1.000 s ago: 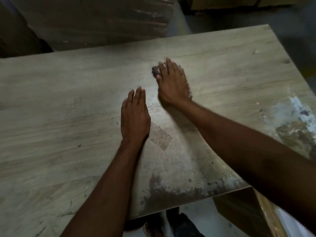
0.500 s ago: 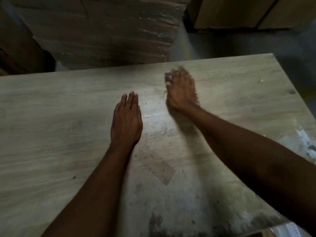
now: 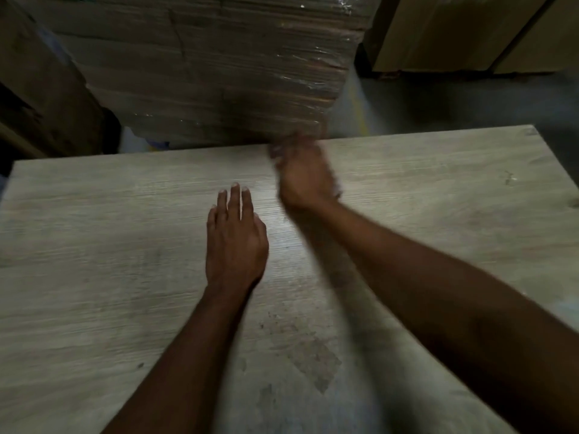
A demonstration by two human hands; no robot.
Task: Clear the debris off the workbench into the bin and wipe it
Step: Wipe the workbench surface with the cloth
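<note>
The wooden workbench (image 3: 109, 245) fills the lower view. My left hand (image 3: 235, 242) lies flat on its middle, fingers straight and pointing away from me. My right hand (image 3: 305, 173) is blurred with motion at the bench's far edge, its fingers stretched out over the edge. A small pale bit of debris (image 3: 276, 151) shows at its fingertips, too blurred to tell what it is. No bin or cloth is in view.
A tall stack of plastic-wrapped cardboard (image 3: 219, 73) stands just behind the bench's far edge. Brown boxes (image 3: 454, 32) sit on the floor at the upper right. A worn, stained patch (image 3: 313, 364) marks the bench near me.
My right hand has swept away from me, from the bench's middle to its far edge, pushing the small debris ahead of its fingers. My left hand stayed flat on the bench.
</note>
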